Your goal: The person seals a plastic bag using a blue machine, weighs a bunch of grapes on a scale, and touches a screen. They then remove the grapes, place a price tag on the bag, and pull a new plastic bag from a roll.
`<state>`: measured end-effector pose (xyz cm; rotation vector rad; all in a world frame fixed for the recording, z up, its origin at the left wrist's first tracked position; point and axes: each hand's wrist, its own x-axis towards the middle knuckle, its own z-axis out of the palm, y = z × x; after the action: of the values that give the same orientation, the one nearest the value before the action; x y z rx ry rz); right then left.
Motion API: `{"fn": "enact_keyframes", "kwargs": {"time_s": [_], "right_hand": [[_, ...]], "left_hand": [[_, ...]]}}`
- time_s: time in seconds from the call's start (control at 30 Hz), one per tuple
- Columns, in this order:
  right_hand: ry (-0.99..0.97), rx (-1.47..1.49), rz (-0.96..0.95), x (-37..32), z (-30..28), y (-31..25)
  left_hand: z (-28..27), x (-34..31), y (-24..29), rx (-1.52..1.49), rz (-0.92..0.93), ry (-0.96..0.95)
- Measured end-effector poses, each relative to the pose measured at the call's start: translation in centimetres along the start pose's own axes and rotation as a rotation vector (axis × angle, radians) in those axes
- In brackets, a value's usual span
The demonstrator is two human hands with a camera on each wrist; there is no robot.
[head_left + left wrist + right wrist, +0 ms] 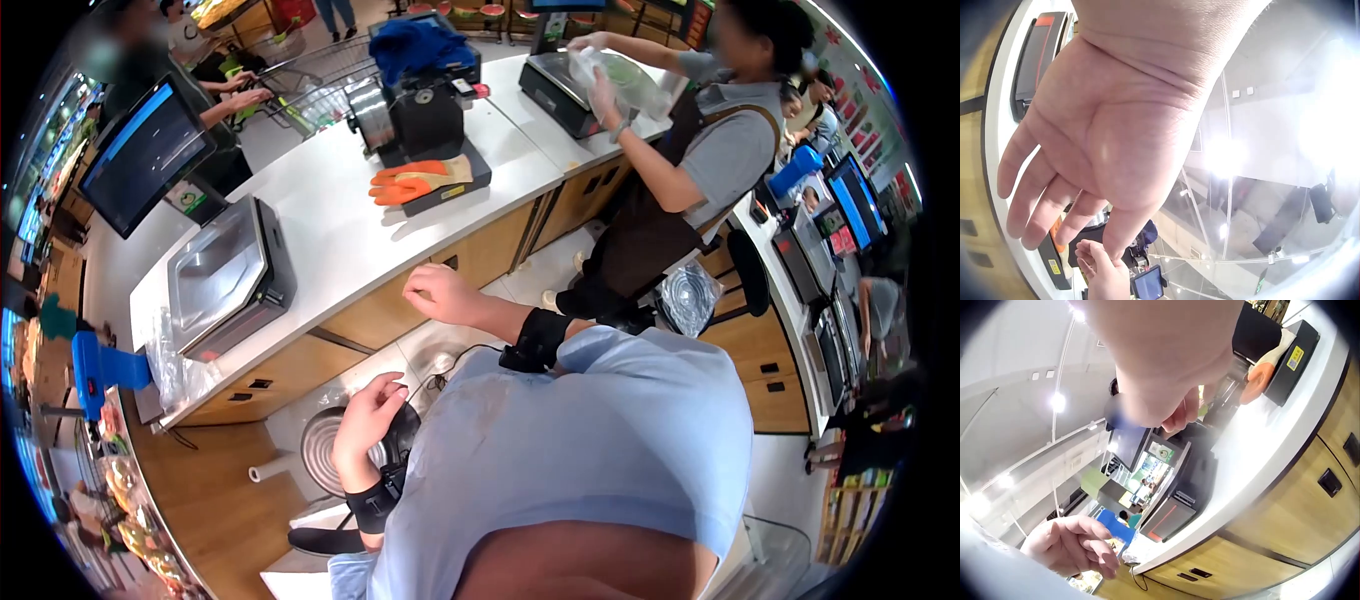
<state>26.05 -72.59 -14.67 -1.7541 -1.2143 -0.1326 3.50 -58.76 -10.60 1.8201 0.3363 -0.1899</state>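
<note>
My left hand hangs in front of the blue shirt with nothing in it. In the left wrist view its palm faces the camera, the fingers relaxed. My right hand is held out near the counter's front edge, its fingers loosely curled around nothing. Both wrists wear black straps. Nearest the right hand, on the white counter, lies an orange glove with a pale cuff, on the base of a black machine with a metal drum. Left along the counter stands a weighing scale with a metal tray.
A monitor rises behind the scale. At the right, a person in a brown apron handles a clear plastic bag over a second scale. Blue cloth tops the machine. A round stool stands below the counter.
</note>
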Motion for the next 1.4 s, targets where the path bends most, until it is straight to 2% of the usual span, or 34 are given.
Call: {"fn": "enact_keyframes", "kwargs": {"time_s": [0.1, 0.4, 0.43, 0.5, 0.53, 0.57, 0.6, 0.63, 0.7, 0.77, 0.83, 0.87, 0.93, 0.97, 1.13, 1.2, 1.27, 1.37, 1.4], "right_hand": [[-0.102, 0.017, 0.004, 0.8, 1.0, -0.2], [-0.23, 0.156, 0.061, 4.0, 4.0, 1.1], [-0.261, 0.18, 0.07, 4.1, 4.6, 1.0], [-0.346, 0.193, 0.153, 4.9, 4.1, -0.2], [-0.42, 0.184, 0.203, 5.0, 4.6, 0.5], [-0.492, 0.177, 0.158, 5.0, 5.2, 2.0], [-0.531, 0.134, 0.222, 5.1, 5.3, 1.9], [-0.513, 0.144, 0.134, 4.6, 6.5, 3.4], [-0.604, 0.176, 0.206, 4.9, 6.5, 3.3], [-0.657, 0.188, 0.168, 5.6, 6.8, 3.4], [-0.679, 0.217, 0.127, 6.2, 7.0, 3.2], [-0.713, 0.223, 0.141, 6.6, 7.2, 3.2], [-0.745, 0.233, 0.148, 7.4, 7.5, 2.8], [-0.765, 0.238, 0.144, 7.8, 7.6, 2.4], [-0.835, 0.333, 0.145, 9.3, 8.3, 1.4], [-0.842, 0.313, 0.115, 10.2, 8.9, 1.6], [-0.891, 0.272, 0.159, 10.7, 9.1, 1.3], [-0.97, 0.275, 0.159, 11.9, 9.5, 1.3], [-0.93, 0.322, 0.133, 12.0, 9.8, 1.4]], "left_hand": [[-0.8, 0.0, -1.4, 0.015, -0.002, 0.032], [-3.9, 0.9, -0.4, 0.073, -0.028, 0.041], [-4.6, 0.5, 1.1, 0.115, -0.005, 0.035], [-5.6, 1.0, 0.7, 0.193, -0.013, 0.043], [-6.0, 1.3, 0.7, 0.23, 0.001, 0.064], [-6.4, 1.6, 0.5, 0.247, 0.008, 0.084], [-6.6, 1.8, 0.3, 0.264, 0.016, 0.099], [-6.9, 1.9, 0.0, 0.248, 0.007, 0.107], [-7.2, 2.3, -0.4, 0.28, -0.009, 0.133], [-7.6, 3.0, -1.4, 0.301, -0.001, 0.159], [-8.1, 4.0, -2.6, 0.189, -0.014, 0.063], [-8.3, 4.4, -2.7, 0.192, -0.012, 0.078], [-8.5, 5.3, -2.6, 0.094, -0.136, 0.08], [-8.3, 5.5, -2.8, 0.066, -0.071, 0.115], [-9.4, 7.9, -4.2, 0.135, -0.005, 0.193], [-10.0, 8.8, -4.3, 0.272, 0.052, 0.209], [-10.2, 9.3, -5.0, 0.259, 0.023, 0.193], [-11.0, 8.4, -2.3, 0.305, 0.0, 0.191], [-11.0, 8.4, -2.4, 0.278, 0.001, 0.216]]}}
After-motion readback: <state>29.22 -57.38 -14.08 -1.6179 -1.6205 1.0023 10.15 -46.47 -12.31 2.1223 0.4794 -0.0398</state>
